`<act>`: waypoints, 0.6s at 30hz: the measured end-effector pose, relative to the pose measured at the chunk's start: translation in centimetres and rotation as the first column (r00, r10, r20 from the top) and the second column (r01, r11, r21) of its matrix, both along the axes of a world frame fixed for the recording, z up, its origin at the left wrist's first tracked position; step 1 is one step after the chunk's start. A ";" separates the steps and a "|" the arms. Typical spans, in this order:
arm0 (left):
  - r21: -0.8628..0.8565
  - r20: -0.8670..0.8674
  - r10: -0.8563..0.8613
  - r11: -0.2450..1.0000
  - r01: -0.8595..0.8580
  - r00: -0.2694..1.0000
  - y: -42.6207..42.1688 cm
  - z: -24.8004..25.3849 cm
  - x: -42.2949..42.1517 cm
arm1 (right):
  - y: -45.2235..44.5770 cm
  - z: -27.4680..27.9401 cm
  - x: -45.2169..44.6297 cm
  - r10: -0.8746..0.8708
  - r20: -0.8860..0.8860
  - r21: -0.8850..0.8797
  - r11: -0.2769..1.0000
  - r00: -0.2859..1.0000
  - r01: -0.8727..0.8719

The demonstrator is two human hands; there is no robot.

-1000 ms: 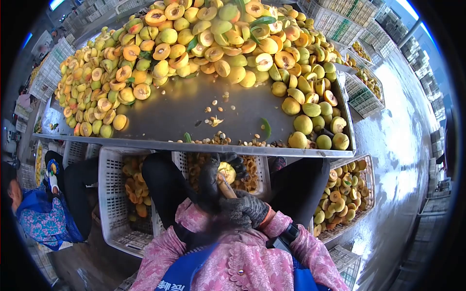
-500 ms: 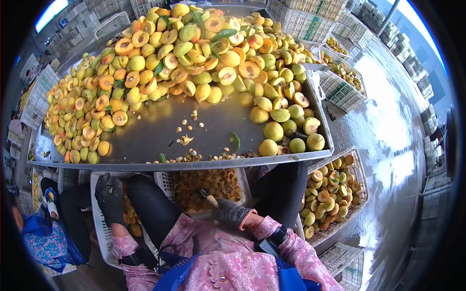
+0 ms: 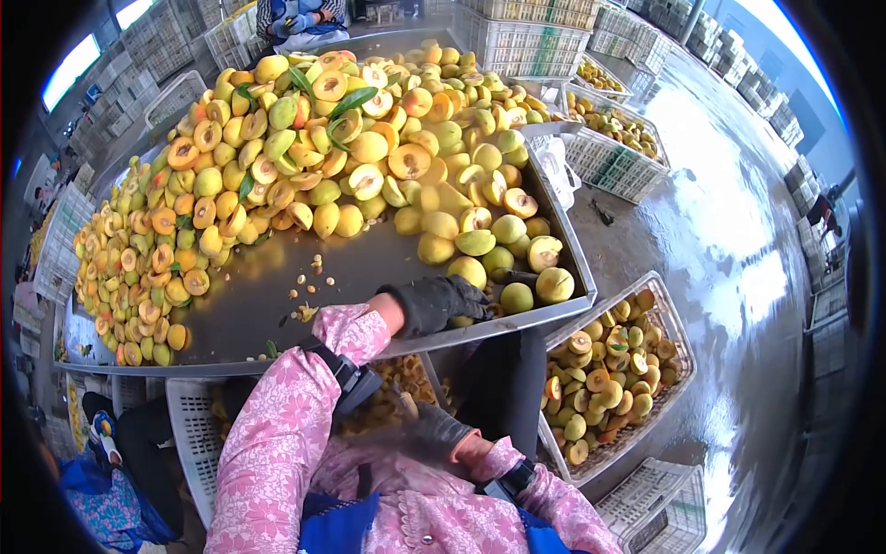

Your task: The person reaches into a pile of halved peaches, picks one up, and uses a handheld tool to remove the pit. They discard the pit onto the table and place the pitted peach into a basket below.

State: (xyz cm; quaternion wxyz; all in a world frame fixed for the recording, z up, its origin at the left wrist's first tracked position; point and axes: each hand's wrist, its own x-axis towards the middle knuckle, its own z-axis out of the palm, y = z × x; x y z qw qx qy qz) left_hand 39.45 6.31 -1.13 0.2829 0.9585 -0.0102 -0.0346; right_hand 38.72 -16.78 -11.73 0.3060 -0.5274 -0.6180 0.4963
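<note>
My black-gloved left hand [image 3: 436, 305] is beside round yellow-green fruit [image 3: 517, 297] on the grey metal counter [image 3: 245, 319] — whether its fingers grip, I can't tell. My grey-gloved right hand [image 3: 434, 430] clamps a brown handle [image 3: 406, 403] — wet floor [image 3: 729, 268] gleams rightward.

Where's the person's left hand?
In the head view, the left hand is toward the right end of the metal table, just inside its near edge, beside the yellow-green fruit.

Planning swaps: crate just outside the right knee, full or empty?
Filled, not brimming: fruit hides the bottom of the crate; inner wall shows at right.
</note>
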 end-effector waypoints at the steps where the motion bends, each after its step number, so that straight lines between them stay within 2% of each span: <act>1: -0.004 0.013 0.001 1.000 -0.001 1.000 0.1 -0.4 0.1 | 0.4 2.5 0.4 -0.045 -0.097 -0.070 0.997 0.994 0.038; 3: -0.012 0.036 0.009 1.000 -0.009 0.999 0.2 -0.9 -0.2 | 0.6 3.4 0.8 -0.072 -0.176 -0.137 0.989 0.982 0.048; 6: -0.295 0.117 0.281 0.926 -0.236 0.953 0.6 0.5 -2.5 | 0.7 3.2 1.1 -0.048 -0.109 -0.157 0.987 0.993 0.031; 7: -0.441 0.034 0.419 0.821 -0.363 0.907 0.3 1.2 -3.5 | 0.7 4.1 1.3 -0.075 -0.066 -0.183 0.981 0.995 0.061; 8: -0.740 -0.028 0.434 0.597 -0.310 0.900 0.5 0.8 -4.7 | 0.6 4.3 1.5 -0.042 0.013 -0.100 0.994 0.999 0.043; 9: -0.932 -0.089 0.429 0.284 -0.227 0.899 1.0 0.1 -6.0 | 0.5 4.6 1.7 -0.022 0.096 -0.017 1.000 0.995 0.024; 10: -0.990 -0.140 0.406 -0.071 -0.121 0.903 1.0 0.0 -7.1 | 0.2 4.3 2.0 0.031 0.225 0.167 0.983 0.974 -0.070; 11: -0.998 -0.020 0.492 0.045 -0.049 0.871 0.3 0.0 -8.3 | 0.2 4.2 2.2 0.056 0.356 0.335 0.924 0.933 -0.183; 14: -0.966 -0.146 0.537 -0.260 -0.002 0.831 -1.7 3.4 -11.1 | 0.2 6.5 2.0 -0.008 -0.064 0.066 0.998 0.998 0.012; 16: -0.991 -0.129 0.597 -0.105 -0.083 0.792 -2.6 4.4 -12.3 | 0.0 6.9 1.7 -0.164 -0.355 -0.171 0.979 0.920 0.109; 17: -0.937 -0.170 0.569 -0.347 0.048 0.805 -3.1 4.0 -13.1 | 0.4 8.8 1.8 -0.269 -0.414 -0.359 0.926 0.869 0.115; 18: -0.807 -0.196 0.530 -0.565 0.171 0.825 -3.6 3.6 -13.7 | 0.7 10.4 1.9 -0.383 -0.444 -0.536 0.838 0.810 0.102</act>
